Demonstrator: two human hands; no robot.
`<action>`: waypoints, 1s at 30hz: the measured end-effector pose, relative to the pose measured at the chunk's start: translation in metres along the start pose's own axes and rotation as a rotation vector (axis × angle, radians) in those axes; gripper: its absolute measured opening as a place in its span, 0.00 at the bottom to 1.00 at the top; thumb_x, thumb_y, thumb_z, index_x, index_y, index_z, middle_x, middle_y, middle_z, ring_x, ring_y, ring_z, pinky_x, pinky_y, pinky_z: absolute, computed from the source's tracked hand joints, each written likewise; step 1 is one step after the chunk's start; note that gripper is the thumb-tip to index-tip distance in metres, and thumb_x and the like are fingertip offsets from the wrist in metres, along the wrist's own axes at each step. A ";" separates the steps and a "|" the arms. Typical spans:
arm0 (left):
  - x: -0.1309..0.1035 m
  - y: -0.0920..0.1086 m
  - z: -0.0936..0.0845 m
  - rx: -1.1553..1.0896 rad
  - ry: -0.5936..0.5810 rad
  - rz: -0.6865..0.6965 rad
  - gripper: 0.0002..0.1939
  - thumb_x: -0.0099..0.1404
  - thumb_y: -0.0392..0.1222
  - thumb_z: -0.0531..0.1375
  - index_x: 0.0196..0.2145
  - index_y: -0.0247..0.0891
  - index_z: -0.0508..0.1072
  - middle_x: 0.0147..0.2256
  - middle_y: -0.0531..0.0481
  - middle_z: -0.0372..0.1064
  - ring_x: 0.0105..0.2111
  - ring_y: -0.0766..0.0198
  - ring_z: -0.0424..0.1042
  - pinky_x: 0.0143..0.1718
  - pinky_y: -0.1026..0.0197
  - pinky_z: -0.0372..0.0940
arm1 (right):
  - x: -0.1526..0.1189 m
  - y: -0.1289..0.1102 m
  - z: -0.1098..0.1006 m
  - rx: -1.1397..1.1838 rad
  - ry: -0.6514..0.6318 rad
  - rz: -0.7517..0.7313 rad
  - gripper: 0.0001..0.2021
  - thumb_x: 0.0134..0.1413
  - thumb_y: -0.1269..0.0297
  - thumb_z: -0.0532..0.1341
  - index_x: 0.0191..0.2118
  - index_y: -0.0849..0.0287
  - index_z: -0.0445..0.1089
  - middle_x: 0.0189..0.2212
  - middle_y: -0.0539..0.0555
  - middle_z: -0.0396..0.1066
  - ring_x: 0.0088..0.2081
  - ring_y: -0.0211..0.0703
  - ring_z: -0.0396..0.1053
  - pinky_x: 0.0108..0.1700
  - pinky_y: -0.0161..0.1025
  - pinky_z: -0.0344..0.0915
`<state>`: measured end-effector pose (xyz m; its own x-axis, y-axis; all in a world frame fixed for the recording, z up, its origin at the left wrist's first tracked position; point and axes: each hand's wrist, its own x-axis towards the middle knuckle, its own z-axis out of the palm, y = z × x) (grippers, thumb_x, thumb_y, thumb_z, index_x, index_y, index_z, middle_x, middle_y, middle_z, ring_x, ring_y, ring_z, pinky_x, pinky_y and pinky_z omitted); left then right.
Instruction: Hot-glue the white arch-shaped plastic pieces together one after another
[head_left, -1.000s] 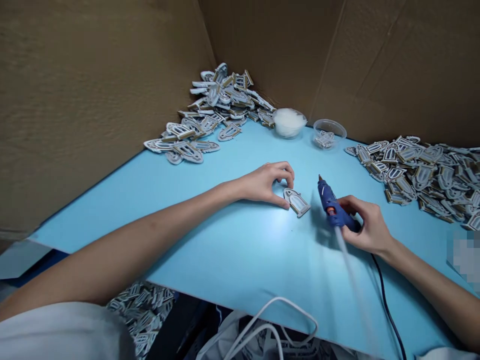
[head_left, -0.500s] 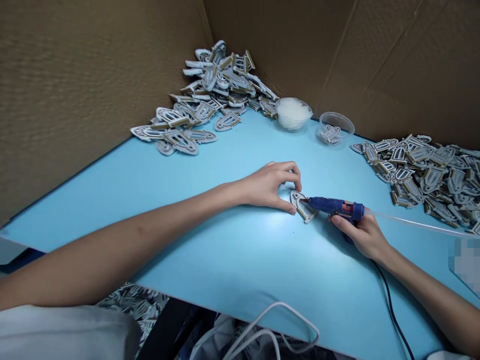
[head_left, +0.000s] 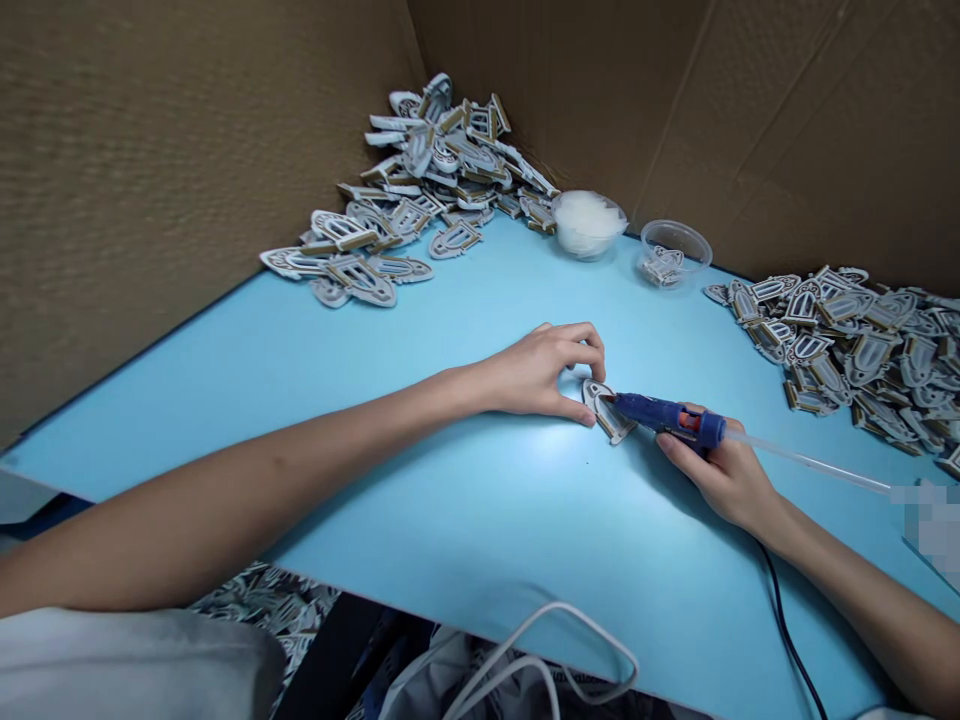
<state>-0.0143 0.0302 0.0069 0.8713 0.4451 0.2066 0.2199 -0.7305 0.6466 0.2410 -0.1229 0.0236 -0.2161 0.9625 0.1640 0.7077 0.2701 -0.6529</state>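
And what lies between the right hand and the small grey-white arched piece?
In the head view, the blue plastic glue gun, gripped by the right hand, points across to the small grey-white arched piece.

A loose pale sleeve (head_left: 135, 660) shows beside the near edge of the counter (head_left: 420, 530); left forearm (head_left: 330, 460) bare, with one small mark (head_left: 280, 462), fingers (head_left: 585, 352) slim and bare

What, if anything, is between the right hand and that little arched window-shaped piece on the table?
Only the blue glue gun gripped by the right hand, its nozzle over the arched window-shaped piece. Nothing else visible is in between: the left hand is at the piece's rounded end, across from the glue gun.
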 end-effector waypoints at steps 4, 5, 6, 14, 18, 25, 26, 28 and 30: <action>0.000 0.002 0.000 -0.004 -0.004 -0.004 0.19 0.61 0.55 0.74 0.43 0.40 0.79 0.52 0.45 0.72 0.52 0.49 0.74 0.54 0.52 0.59 | 0.000 0.002 0.001 -0.029 0.017 -0.045 0.17 0.68 0.58 0.59 0.27 0.54 0.61 0.24 0.49 0.62 0.26 0.42 0.59 0.30 0.41 0.56; 0.000 0.002 0.000 -0.005 -0.008 -0.006 0.19 0.61 0.55 0.74 0.43 0.40 0.79 0.52 0.45 0.72 0.52 0.49 0.74 0.54 0.52 0.59 | -0.001 0.002 0.002 -0.034 0.023 -0.059 0.17 0.68 0.58 0.59 0.27 0.54 0.61 0.24 0.49 0.62 0.26 0.41 0.59 0.30 0.41 0.56; 0.000 0.003 0.000 -0.006 -0.011 -0.009 0.19 0.61 0.54 0.74 0.43 0.40 0.79 0.52 0.45 0.72 0.53 0.49 0.74 0.54 0.52 0.59 | -0.001 0.003 0.002 -0.037 0.028 -0.072 0.16 0.68 0.59 0.59 0.27 0.54 0.61 0.24 0.49 0.62 0.26 0.41 0.59 0.30 0.40 0.56; 0.000 0.004 0.000 -0.007 -0.015 -0.015 0.19 0.60 0.53 0.75 0.42 0.40 0.79 0.52 0.45 0.72 0.52 0.49 0.74 0.54 0.52 0.58 | -0.001 0.004 0.002 -0.048 0.038 -0.095 0.16 0.69 0.60 0.59 0.27 0.55 0.61 0.24 0.49 0.62 0.26 0.40 0.59 0.30 0.39 0.56; 0.000 0.003 0.000 -0.008 -0.013 -0.005 0.19 0.60 0.53 0.75 0.43 0.40 0.79 0.52 0.44 0.73 0.52 0.50 0.74 0.54 0.51 0.58 | -0.002 0.004 0.003 -0.045 0.044 -0.092 0.16 0.69 0.60 0.59 0.28 0.55 0.62 0.25 0.49 0.63 0.26 0.40 0.59 0.31 0.39 0.56; 0.000 0.002 0.000 -0.002 -0.008 0.011 0.19 0.61 0.54 0.74 0.43 0.40 0.79 0.52 0.44 0.73 0.52 0.50 0.74 0.54 0.51 0.59 | -0.002 0.004 0.003 -0.037 0.043 -0.084 0.16 0.68 0.60 0.60 0.27 0.55 0.61 0.24 0.49 0.62 0.25 0.40 0.57 0.31 0.40 0.55; 0.000 0.001 0.001 -0.001 -0.008 0.013 0.19 0.61 0.55 0.74 0.43 0.40 0.79 0.52 0.44 0.73 0.52 0.50 0.74 0.54 0.51 0.59 | -0.002 0.004 0.003 -0.036 0.043 -0.085 0.16 0.68 0.60 0.60 0.27 0.55 0.61 0.24 0.49 0.62 0.25 0.40 0.57 0.31 0.40 0.55; 0.000 0.001 0.001 0.000 -0.008 0.013 0.19 0.61 0.55 0.74 0.43 0.40 0.79 0.52 0.44 0.73 0.52 0.50 0.74 0.54 0.51 0.59 | -0.002 0.004 0.003 -0.036 0.045 -0.087 0.15 0.68 0.60 0.60 0.28 0.55 0.62 0.24 0.49 0.63 0.26 0.40 0.58 0.31 0.40 0.55; 0.000 0.001 0.001 -0.001 -0.010 0.010 0.19 0.61 0.54 0.74 0.43 0.40 0.79 0.52 0.44 0.73 0.52 0.50 0.74 0.54 0.52 0.59 | -0.001 0.004 0.003 -0.038 0.044 -0.086 0.15 0.68 0.60 0.60 0.28 0.55 0.62 0.24 0.49 0.63 0.25 0.40 0.58 0.31 0.40 0.55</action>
<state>-0.0138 0.0289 0.0072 0.8778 0.4327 0.2055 0.2110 -0.7343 0.6451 0.2422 -0.1233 0.0191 -0.2483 0.9356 0.2510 0.7130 0.3519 -0.6065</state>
